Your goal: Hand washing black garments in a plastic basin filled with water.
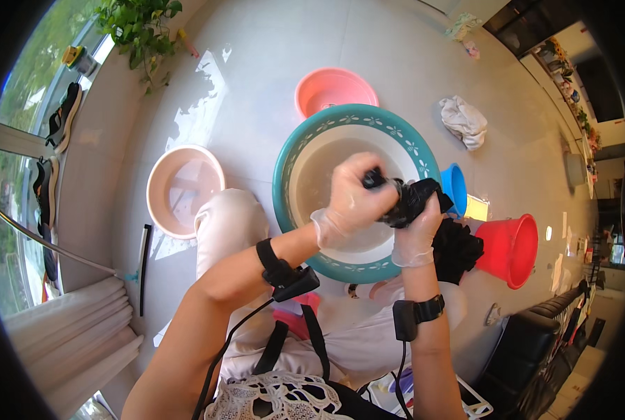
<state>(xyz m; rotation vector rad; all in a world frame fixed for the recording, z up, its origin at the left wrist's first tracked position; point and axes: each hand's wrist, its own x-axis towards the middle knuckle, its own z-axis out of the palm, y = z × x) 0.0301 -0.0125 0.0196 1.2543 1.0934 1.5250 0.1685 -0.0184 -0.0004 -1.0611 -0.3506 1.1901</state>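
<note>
Wet black cloth [408,202] is bunched between both hands above a large teal-rimmed basin [297,152] with cloudy water in it. My left hand [358,191], in a clear thin glove and slightly blurred, grips one end, with a bit of the cloth poking out past the fingers. Gloved the same way, my right hand [421,226] grips the other end near the basin's right rim. A heap of black fabric [455,251] lies to the right of the basin, beside my right wrist.
A pink basin [336,86] touches the teal one's far side. At left stands a peach basin [186,191] holding clear water. A blue container [454,190] and a red bucket [512,252] are at right. Crumpled white cloth [463,122] lies on the floor. Cables run along both forearms.
</note>
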